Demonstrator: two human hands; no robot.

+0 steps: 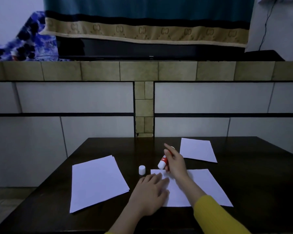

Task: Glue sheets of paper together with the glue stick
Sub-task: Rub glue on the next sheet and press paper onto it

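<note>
Where the dark table (108,146) begins on the left, a stack of paper (96,181) lies in reserve, probably waiting its turn. Right of it the white cap (142,170) stands upright, set aside so the stick is bare. The left hand (150,191) lies flat with fingers spread on the near sheet (208,188), seemingly to keep it from sliding. The right hand (175,163) pinches the glue stick (164,160), tilted down towards the sheet's far left corner. A single sheet (197,150) lies far right.
</note>
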